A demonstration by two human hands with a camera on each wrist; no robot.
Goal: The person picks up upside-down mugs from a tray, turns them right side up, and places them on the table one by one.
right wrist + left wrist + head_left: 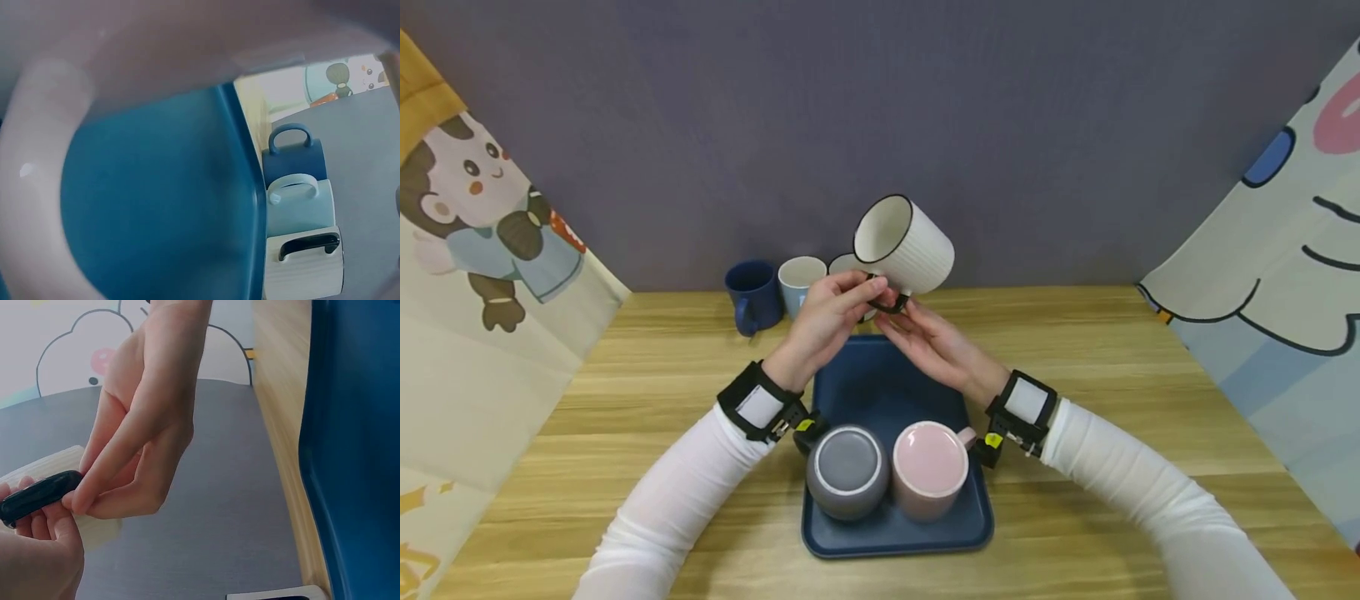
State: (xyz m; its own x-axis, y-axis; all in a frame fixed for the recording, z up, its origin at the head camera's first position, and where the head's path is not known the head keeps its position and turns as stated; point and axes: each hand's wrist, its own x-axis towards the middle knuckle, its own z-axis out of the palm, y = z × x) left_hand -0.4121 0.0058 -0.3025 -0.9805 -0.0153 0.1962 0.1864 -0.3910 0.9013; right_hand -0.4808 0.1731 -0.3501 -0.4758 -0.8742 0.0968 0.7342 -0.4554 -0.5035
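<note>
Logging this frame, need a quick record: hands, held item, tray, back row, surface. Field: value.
left hand: grips black handle of white ribbed mug
right hand: fingertips at the handle's end
held mug: raised, tilted, black rim
dark blue tray: gray cup and pink mug, side by side, both upside down
back row, left to right: dark blue mug, light blue mug, white black-handled mug; all upright
surface: wood-grain table

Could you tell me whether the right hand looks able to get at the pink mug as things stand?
Probably, once freed: nothing covers the upturned pink mug on the tray, and its handle points right, but the right hand is at the black handle of the raised white mug.
</note>
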